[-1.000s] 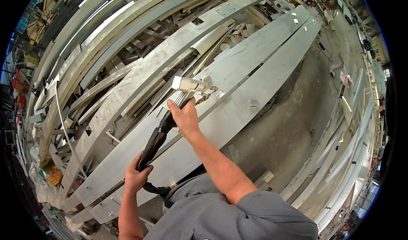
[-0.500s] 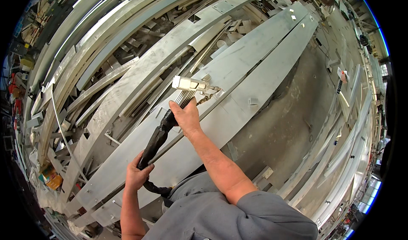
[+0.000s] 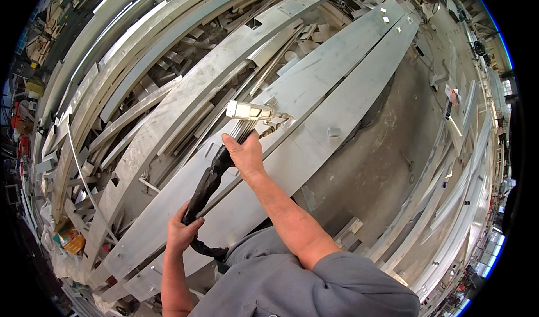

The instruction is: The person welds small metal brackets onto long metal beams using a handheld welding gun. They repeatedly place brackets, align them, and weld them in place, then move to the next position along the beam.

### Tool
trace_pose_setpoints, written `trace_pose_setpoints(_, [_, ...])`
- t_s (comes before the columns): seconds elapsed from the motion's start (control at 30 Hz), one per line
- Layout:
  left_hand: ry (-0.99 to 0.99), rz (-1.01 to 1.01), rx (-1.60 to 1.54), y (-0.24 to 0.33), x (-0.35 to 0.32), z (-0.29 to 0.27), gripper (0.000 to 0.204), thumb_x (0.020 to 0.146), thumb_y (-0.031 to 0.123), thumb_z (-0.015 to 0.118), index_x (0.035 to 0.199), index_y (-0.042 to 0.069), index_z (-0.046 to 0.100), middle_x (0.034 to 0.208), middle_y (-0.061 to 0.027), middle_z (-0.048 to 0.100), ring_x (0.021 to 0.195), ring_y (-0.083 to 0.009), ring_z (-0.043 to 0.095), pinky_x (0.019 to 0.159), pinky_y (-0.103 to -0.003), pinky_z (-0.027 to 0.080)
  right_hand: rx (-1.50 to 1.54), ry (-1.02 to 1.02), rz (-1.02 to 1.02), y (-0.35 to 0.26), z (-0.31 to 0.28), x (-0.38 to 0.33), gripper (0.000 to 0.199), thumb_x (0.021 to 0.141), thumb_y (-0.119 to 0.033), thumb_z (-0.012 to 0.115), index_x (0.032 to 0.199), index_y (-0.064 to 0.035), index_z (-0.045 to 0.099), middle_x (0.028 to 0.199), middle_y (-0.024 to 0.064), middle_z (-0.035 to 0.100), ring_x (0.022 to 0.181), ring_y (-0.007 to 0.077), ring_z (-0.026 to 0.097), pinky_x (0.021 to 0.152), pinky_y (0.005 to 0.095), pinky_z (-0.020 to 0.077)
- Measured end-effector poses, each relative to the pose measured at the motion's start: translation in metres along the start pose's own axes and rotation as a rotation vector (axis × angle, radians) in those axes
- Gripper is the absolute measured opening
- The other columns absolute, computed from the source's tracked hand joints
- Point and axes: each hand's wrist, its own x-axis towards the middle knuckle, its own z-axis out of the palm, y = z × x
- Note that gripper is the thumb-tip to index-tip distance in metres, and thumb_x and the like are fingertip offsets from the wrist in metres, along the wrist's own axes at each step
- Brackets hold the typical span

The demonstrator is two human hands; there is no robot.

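Two hands work one long tool over the pale curved metal beam (image 3: pixel 342 92), the landmark here. Left of the beam lie stacked curved metal strips (image 3: pixel 129 64). Nearer the person, the left hand (image 3: pixel 182 233) has its fingers clenched around the black hose (image 3: pixel 205 185) that runs up across the beam. Further right, the right hand (image 3: pixel 244 154) has its fingers wrapped around the tool's grip, and the silver tool head (image 3: pixel 250 110) sits on the beam's seam. Judging by the position, only part of the beam's length lies behind the tool; most stretches ahead, up and right. Bare concrete floor (image 3: pixel 393 143) lies right of the beam.
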Motion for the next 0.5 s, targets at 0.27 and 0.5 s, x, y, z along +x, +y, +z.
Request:
trace_pose_setpoints(0.27, [-0.016, -0.021, -0.008, 0.001, 0.003, -0.001, 0.062, 0.081, 0.002, 0.075, 0.14, 0.008, 0.059, 0.07, 0.0037, 0.058, 0.051, -0.0066, 0.053, 0.047, -0.025, 0.043, 0.064, -0.027, 0.043, 0.009, -0.001, 0.007, 0.048, 0.085, -0.033, 0.081, 0.103, -0.0011, 0.05, 0.085, 0.0061, 0.059, 0.061, 0.013, 0.061, 0.045, 0.0304, 0.0532])
trace_pose_setpoints(0.5, [-0.017, 0.003, 0.002, 0.004, 0.001, 0.001, 0.061, 0.081, 0.001, 0.075, 0.14, 0.008, 0.059, 0.072, 0.0047, 0.059, 0.052, -0.0053, 0.052, 0.047, -0.024, 0.043, 0.13, -0.031, 0.048, -0.004, -0.004, 0.003, 0.048, 0.084, -0.031, 0.083, 0.104, 0.0009, 0.054, 0.092, 0.0067, 0.06, 0.075, 0.015, 0.061, 0.059, 0.033, 0.0547])
